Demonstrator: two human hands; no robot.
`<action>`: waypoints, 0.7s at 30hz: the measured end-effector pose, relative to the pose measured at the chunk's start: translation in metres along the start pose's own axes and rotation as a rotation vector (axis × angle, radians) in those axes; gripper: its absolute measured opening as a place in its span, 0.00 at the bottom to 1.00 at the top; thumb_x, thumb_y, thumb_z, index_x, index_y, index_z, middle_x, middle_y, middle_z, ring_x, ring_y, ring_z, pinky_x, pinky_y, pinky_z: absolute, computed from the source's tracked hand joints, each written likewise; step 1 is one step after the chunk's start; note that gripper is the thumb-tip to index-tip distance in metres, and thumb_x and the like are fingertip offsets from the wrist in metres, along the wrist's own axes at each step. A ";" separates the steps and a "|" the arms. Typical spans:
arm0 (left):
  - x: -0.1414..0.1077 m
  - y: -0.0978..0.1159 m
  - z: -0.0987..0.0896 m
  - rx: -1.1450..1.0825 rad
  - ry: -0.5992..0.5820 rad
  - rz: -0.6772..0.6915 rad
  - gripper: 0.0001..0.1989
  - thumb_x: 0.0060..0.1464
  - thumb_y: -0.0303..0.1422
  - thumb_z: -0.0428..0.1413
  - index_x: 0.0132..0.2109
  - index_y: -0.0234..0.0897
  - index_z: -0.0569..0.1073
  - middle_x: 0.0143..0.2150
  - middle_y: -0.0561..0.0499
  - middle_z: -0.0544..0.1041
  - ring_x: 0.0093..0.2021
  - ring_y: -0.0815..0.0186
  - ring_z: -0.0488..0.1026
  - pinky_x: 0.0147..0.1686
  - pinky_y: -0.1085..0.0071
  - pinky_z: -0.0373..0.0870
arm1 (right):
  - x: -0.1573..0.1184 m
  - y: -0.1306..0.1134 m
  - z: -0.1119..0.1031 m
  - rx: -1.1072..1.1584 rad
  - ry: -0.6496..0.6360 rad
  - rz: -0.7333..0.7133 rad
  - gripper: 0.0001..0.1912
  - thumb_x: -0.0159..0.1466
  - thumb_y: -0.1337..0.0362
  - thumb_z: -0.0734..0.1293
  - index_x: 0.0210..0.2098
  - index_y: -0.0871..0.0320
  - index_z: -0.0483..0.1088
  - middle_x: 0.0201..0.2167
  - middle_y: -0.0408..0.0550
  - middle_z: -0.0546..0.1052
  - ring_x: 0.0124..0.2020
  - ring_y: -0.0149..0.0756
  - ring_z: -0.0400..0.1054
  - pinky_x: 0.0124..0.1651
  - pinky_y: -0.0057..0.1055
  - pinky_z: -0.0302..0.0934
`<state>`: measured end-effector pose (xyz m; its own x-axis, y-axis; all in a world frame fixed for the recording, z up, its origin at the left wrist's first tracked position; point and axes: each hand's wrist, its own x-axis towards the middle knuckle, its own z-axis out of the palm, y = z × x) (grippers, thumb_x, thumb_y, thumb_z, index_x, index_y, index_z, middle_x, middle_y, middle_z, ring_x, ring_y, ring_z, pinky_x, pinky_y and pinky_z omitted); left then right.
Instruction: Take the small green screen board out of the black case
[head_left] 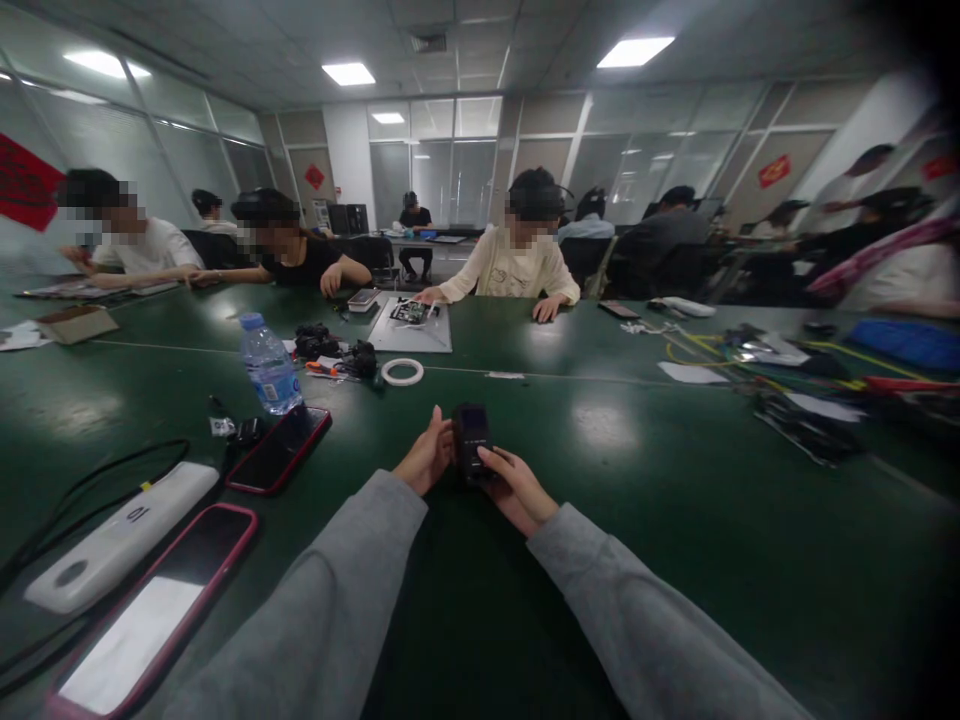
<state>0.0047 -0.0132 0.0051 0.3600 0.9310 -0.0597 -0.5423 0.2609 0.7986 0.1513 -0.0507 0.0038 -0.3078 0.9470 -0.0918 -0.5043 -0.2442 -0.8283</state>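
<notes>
A black handheld device with a small dark screen and a row of buttons stands roughly upright over the table in front of me. My right hand grips its lower right side, thumb lying across the front below the screen. At the left edge of the device, my left hand has its fingers curled against the side, with the thumb pointing up. Part of the left fingers is hidden behind the device. Grey sleeves cover both my forearms.
Left on the green table lie two phones, a dark one and a pink-cased one, a white power strip and a water bottle. Ahead is a white ring. Cables clutter the right. Several people sit beyond.
</notes>
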 end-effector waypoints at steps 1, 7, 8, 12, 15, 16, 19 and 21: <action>-0.002 -0.002 0.003 -0.063 -0.026 -0.051 0.34 0.49 0.58 0.46 0.46 0.32 0.73 0.42 0.41 0.76 0.44 0.59 0.72 0.47 0.64 0.64 | 0.000 0.000 0.001 0.002 -0.008 0.009 0.23 0.51 0.58 0.74 0.40 0.64 0.68 0.41 0.52 0.71 0.41 0.36 0.68 0.42 0.29 0.64; -0.005 -0.011 0.012 -0.229 -0.026 -0.151 0.34 0.50 0.58 0.44 0.50 0.34 0.71 0.48 0.42 0.74 0.48 0.58 0.70 0.51 0.61 0.63 | 0.002 0.000 0.006 -0.038 -0.023 0.069 0.27 0.50 0.56 0.75 0.43 0.64 0.67 0.42 0.52 0.71 0.42 0.36 0.67 0.45 0.29 0.63; -0.004 -0.011 0.011 -0.240 -0.011 -0.141 0.34 0.51 0.57 0.44 0.49 0.34 0.71 0.47 0.42 0.74 0.48 0.59 0.71 0.51 0.62 0.63 | 0.003 0.002 0.007 -0.060 -0.011 0.056 0.28 0.50 0.55 0.75 0.44 0.64 0.66 0.43 0.53 0.70 0.43 0.36 0.67 0.46 0.29 0.63; -0.002 -0.010 0.005 -0.249 0.070 -0.107 0.33 0.50 0.58 0.45 0.49 0.36 0.71 0.44 0.44 0.75 0.46 0.59 0.71 0.49 0.63 0.65 | 0.012 0.016 0.010 -0.307 0.176 -0.143 0.29 0.53 0.51 0.71 0.46 0.62 0.63 0.44 0.52 0.69 0.45 0.36 0.65 0.49 0.31 0.61; -0.002 -0.008 0.002 -0.225 0.149 -0.101 0.35 0.46 0.60 0.45 0.47 0.36 0.72 0.41 0.44 0.76 0.45 0.58 0.71 0.47 0.63 0.66 | 0.018 0.022 0.009 -0.634 0.321 -0.412 0.27 0.56 0.50 0.69 0.47 0.61 0.61 0.44 0.52 0.66 0.45 0.35 0.63 0.50 0.33 0.59; -0.002 -0.008 0.001 -0.218 0.161 -0.102 0.36 0.45 0.61 0.45 0.46 0.35 0.72 0.41 0.43 0.76 0.45 0.57 0.71 0.46 0.63 0.67 | 0.018 0.022 0.008 -0.745 0.352 -0.499 0.28 0.57 0.50 0.68 0.48 0.61 0.60 0.45 0.52 0.65 0.45 0.36 0.62 0.49 0.35 0.59; -0.003 -0.006 0.002 -0.197 0.151 -0.106 0.36 0.44 0.62 0.45 0.45 0.35 0.72 0.40 0.42 0.75 0.44 0.56 0.72 0.44 0.62 0.68 | 0.014 0.017 0.008 -1.026 0.407 -0.701 0.27 0.58 0.51 0.67 0.51 0.59 0.59 0.47 0.54 0.60 0.48 0.39 0.58 0.51 0.39 0.58; -0.004 -0.006 0.003 -0.185 0.135 -0.115 0.36 0.44 0.62 0.45 0.44 0.35 0.72 0.41 0.43 0.75 0.44 0.56 0.72 0.45 0.62 0.68 | 0.008 0.013 0.012 -1.147 0.371 -0.772 0.24 0.60 0.52 0.66 0.51 0.58 0.61 0.48 0.53 0.59 0.51 0.41 0.55 0.53 0.41 0.56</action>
<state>0.0086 -0.0194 0.0025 0.3292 0.9150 -0.2332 -0.6380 0.3976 0.6594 0.1327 -0.0485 -0.0009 0.0534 0.8048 0.5911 0.5289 0.4793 -0.7004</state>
